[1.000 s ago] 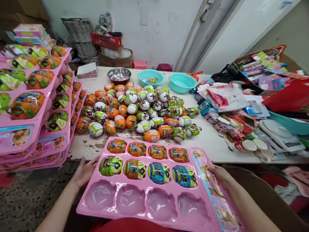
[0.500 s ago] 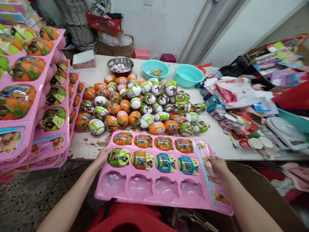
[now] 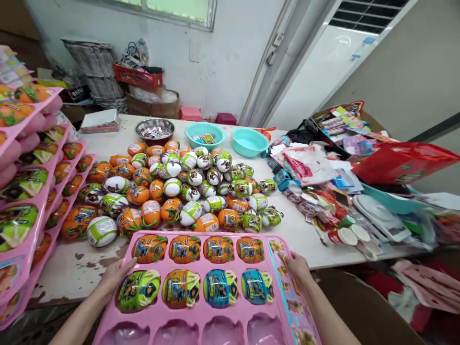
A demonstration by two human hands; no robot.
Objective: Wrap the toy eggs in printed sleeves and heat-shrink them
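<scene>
My left hand [image 3: 117, 274] grips the left edge of a pink plastic blister tray [image 3: 199, 315], and my right hand [image 3: 297, 268] is closed on its right edge. Orange pumpkin-like toy eggs [image 3: 218, 248] fill the tray's back row. Its second row carries a green egg [image 3: 137, 290], an orange-brown egg [image 3: 181, 288] and two blue-green eggs [image 3: 220, 287]. The front row of hollows holds nothing and is cut off by the view's lower edge. A printed card strip [image 3: 287, 287] runs along the right side. Behind the tray lies a heap of loose toy eggs [image 3: 172, 187].
Stacked filled pink trays [image 3: 46, 191] rise at the left. Along the table's back stand a metal bowl [image 3: 154, 130] of small packets and two turquoise basins [image 3: 250, 142]. Packets, paper cups [image 3: 343, 236] and a white scale [image 3: 381, 218] crowd the right, with an open carton [image 3: 355, 306] below.
The view has tilted up and turned right, so the table contents appear further left and the tray lower in view. Both hands keep their hold on it.
</scene>
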